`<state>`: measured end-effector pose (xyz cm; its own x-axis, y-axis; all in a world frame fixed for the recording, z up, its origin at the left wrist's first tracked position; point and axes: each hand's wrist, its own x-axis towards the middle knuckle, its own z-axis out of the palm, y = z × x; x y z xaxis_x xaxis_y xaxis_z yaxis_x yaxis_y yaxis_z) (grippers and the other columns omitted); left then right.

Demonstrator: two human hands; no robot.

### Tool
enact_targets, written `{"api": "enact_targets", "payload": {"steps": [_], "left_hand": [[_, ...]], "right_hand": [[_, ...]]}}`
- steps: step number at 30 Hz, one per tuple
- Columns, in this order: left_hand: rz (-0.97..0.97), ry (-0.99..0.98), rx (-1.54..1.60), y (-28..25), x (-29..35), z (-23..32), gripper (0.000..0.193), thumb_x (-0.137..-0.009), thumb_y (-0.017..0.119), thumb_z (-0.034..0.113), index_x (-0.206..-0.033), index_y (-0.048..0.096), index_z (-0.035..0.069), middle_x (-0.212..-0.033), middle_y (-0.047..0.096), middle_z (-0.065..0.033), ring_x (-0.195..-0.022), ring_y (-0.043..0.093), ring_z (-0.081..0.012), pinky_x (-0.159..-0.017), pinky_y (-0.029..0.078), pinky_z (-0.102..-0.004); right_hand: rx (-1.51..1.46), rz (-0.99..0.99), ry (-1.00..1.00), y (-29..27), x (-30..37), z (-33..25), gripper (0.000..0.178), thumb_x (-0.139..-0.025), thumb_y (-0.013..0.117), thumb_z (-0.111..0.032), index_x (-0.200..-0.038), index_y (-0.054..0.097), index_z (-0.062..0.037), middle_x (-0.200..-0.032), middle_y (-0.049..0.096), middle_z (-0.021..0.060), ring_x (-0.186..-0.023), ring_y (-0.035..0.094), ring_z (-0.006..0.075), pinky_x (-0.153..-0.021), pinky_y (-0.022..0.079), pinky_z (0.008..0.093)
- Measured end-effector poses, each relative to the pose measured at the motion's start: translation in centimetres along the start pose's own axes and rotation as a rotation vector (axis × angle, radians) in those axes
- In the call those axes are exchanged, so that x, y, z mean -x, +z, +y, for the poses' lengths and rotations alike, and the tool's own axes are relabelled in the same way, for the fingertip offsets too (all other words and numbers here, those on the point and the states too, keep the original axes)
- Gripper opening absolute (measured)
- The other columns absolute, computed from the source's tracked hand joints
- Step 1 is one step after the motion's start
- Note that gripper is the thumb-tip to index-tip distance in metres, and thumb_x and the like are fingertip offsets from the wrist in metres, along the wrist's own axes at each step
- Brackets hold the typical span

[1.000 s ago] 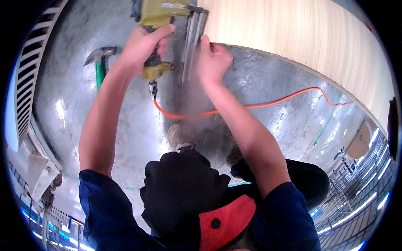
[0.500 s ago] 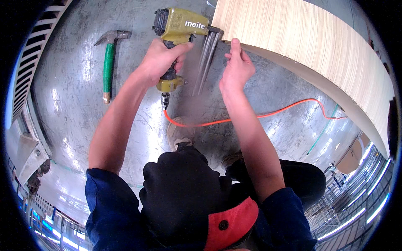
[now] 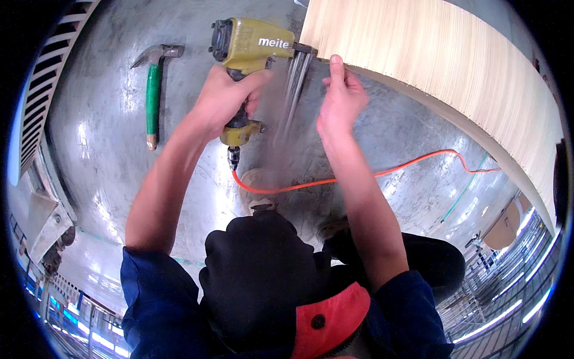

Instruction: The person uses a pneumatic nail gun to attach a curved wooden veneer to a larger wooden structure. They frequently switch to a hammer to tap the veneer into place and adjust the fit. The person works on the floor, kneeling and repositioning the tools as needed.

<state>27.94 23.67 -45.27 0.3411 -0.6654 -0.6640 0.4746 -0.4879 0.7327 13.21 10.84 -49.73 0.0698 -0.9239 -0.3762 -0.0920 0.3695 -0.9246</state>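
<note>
My left hand (image 3: 229,99) is wrapped round the black grip of a yellow-green pneumatic nail gun (image 3: 257,46). The nose of the gun meets the near left corner of a large curved wooden panel (image 3: 412,54) with pale striped grain. Below the nose slants the gun's metal magazine (image 3: 292,90), partly blurred. My right hand (image 3: 341,99) pinches the panel's lower edge just right of the nose, thumb on top and fingers curled beneath. An orange air hose (image 3: 335,180) runs from the base of the grip to the right across the floor.
A claw hammer (image 3: 153,99) with a green handle lies on the grey concrete floor (image 3: 113,173) to the left. Beyond it, at the left rim, stands a slatted metal frame (image 3: 51,72). My shoe (image 3: 257,185) is under the hose, and a brown board (image 3: 502,227) shows at the lower right.
The nail gun and my left hand have shifted slightly left and down, with the nose still at the panel's corner. The hose has sagged a little. My right hand keeps its pinch.
</note>
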Motion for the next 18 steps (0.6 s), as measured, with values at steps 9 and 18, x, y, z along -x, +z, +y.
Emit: {"api": "enact_targets", "payload": {"steps": [9, 18], "left_hand": [[-0.005, -0.025, 0.022, 0.2, -0.8, 1.4, 0.021, -0.093, 0.071, 0.023, -0.089, 0.063, 0.004, -0.063, 0.052, 0.0018, -0.052, 0.049, -0.0093, -0.051, 0.043, -0.0282], [0.008, 0.005, -0.114, 0.1, -1.1, 1.7, 0.027, -0.090, 0.072, 0.026, -0.074, 0.063, 0.006, -0.061, 0.058, -0.0020, -0.052, 0.053, -0.0108, -0.051, 0.042, -0.0299]], "right_hand": [[0.103, -0.007, 0.005, -0.3, 0.4, -0.6, 0.034, -0.093, 0.077, -0.031, -0.085, 0.071, 0.0012, -0.071, 0.059, -0.0009, -0.065, 0.048, 0.0063, -0.058, 0.037, 0.0247], [0.028, -0.003, 0.011, 0.2, 0.7, -0.3, 0.033, -0.094, 0.076, -0.032, -0.085, 0.069, -0.0010, -0.072, 0.058, -0.0014, -0.066, 0.048, 0.0068, -0.060, 0.037, 0.0249]]}}
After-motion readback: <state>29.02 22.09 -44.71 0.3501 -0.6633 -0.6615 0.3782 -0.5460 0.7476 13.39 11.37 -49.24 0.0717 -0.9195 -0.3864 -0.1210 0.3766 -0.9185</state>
